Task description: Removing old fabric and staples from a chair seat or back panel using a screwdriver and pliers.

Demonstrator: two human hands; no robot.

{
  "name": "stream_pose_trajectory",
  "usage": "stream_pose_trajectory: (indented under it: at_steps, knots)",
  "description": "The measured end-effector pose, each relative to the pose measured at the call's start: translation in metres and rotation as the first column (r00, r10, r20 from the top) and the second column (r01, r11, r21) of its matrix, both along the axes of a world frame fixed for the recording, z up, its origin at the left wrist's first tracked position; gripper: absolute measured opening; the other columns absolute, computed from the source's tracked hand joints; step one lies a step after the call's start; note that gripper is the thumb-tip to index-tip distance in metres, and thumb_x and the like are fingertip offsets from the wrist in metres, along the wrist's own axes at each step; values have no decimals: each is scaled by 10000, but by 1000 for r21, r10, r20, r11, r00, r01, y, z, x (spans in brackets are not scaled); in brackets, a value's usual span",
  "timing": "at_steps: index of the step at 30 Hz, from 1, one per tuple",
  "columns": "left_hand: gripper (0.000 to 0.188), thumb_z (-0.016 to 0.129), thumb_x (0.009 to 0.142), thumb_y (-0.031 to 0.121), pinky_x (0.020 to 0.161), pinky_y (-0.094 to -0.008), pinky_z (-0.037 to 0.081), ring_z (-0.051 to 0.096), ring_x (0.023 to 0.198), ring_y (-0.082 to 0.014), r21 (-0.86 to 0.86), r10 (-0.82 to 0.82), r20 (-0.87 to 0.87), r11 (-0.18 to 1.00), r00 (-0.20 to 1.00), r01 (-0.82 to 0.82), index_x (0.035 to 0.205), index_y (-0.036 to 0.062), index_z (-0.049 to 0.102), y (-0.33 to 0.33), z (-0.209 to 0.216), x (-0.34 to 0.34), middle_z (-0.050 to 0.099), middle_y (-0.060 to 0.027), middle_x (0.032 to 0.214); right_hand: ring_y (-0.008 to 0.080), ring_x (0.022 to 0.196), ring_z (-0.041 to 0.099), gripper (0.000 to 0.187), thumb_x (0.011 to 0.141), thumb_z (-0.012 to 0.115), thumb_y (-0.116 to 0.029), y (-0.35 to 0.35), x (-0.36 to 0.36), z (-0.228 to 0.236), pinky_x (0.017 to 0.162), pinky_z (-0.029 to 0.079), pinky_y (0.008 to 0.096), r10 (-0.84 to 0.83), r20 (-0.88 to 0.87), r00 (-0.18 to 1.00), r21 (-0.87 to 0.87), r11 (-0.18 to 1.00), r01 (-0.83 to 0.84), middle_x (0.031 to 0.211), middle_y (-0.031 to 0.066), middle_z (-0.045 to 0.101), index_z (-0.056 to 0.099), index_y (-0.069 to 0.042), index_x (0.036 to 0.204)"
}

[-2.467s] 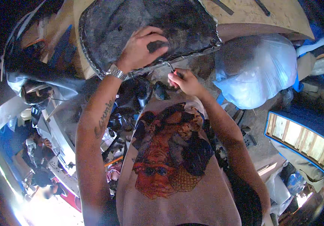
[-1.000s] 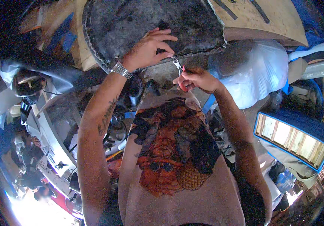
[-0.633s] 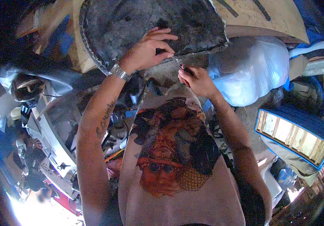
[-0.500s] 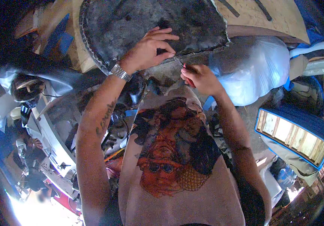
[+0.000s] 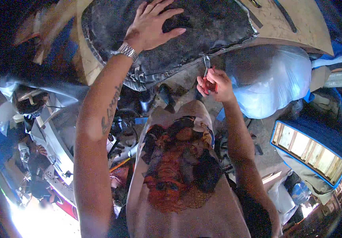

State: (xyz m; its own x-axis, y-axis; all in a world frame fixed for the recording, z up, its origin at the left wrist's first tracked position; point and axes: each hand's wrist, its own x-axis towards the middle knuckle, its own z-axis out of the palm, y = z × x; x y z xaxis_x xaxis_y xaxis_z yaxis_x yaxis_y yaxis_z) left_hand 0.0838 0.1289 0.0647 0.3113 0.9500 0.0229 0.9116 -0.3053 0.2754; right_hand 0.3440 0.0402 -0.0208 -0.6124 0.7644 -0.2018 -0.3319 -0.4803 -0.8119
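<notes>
My left hand lies with its fingers spread on the black fabric surface of a rounded padded piece. A metal band watch circles that wrist. In my closed right hand is a red-handled hand tool with a slim metal end pointing upward. Its exact kind is hard to tell. The metal end is close to the rough front edge of the black piece; whether it touches cannot be made out. Toward the left, the black material hangs in loose folds at that edge.
Beneath the black piece is a light wooden board. A bag-like bundle in clear plastic stands to the right. Farther right sits a blue-edged box-like frame with wooden slats. White panels and clutter lie at the left.
My left hand has moved up and left from the edge onto the black surface, fingers spreading. My right hand has drawn the tool slightly right and nearer to me, and its metal end now points upward.
</notes>
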Motion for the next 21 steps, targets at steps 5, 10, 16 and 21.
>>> stream_pose_trajectory:
  at_steps: [5, 10, 16, 21]
  knots:
    - [603, 576, 841, 549, 1117, -533, 189, 248, 1372, -336, 65, -33, 13, 997, 999, 32, 1308, 172, 524, 2, -7, 3, 326, -127, 1464, 250, 566, 512, 367, 953, 437, -420, 4, -14, -58, 445, 378, 331, 78, -697, 713, -268, 894, -359, 763, 98, 527, 515, -102, 787]
    - [600, 605, 824, 534, 1117, -533, 194, 252, 1367, -349, 71, -29, 5, 997, 1000, 28, 1297, 171, 535, 5, -5, 3, 326, -122, 1460, 244, 526, 496, 413, 951, 435, -441, 6, -19, -61, 425, 385, 337, 69, -826, 560, -257, 838, -481, 773, 85, 542, 474, -109, 708]
    - [557, 625, 814, 499, 1112, -494, 222, 326, 1339, -305, 262, -73, -51, 961, 996, 84, 1300, 248, 523, 8, -31, -10, 384, -88, 1435, 233, 525, 509, 213, 965, 462, -305, 12, 1, -26, 439, 390, 340, 153, -427, 891, -328, 892, -311, 715, 109, 515, 543, -115, 910]
    - [581, 666, 762, 520, 1105, -527, 214, 337, 1333, -299, 251, -75, -15, 965, 997, 76, 1273, 268, 547, 7, -30, -4, 400, -74, 1418, 214, 557, 507, 114, 886, 582, -184, 17, -18, -62, 456, 371, 330, 112, -587, 802, -203, 939, -279, 690, 111, 545, 569, -71, 871]
